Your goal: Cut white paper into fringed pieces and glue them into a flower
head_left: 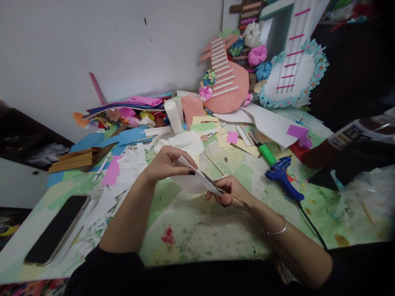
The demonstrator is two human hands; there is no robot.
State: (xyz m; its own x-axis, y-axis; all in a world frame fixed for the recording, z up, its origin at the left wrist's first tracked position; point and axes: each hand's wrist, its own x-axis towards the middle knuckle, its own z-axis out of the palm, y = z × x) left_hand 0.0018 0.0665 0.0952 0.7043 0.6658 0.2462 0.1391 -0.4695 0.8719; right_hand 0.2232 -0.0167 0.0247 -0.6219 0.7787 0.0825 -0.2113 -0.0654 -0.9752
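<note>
Above the middle of the table, my left hand [169,164] pinches a piece of white paper [189,183] between thumb and fingers. The paper is tilted and looks folded or curved at its upper edge. Scissors [212,182] are in my right hand [231,192], with fingers through the handle loops. Their blades point up and left and lie along the paper's right edge. Whether the blades are parted is hard to make out. White paper scraps [126,168] are heaped to the left of my left hand.
A phone [57,230] lies at the left. To the right are a blue glue gun [282,176] with its cord, a green-handled cutter [266,154] and a large bottle [354,135]. Paper instrument models [230,86] lean on the back wall. A white paper roll [173,118] stands behind my hands.
</note>
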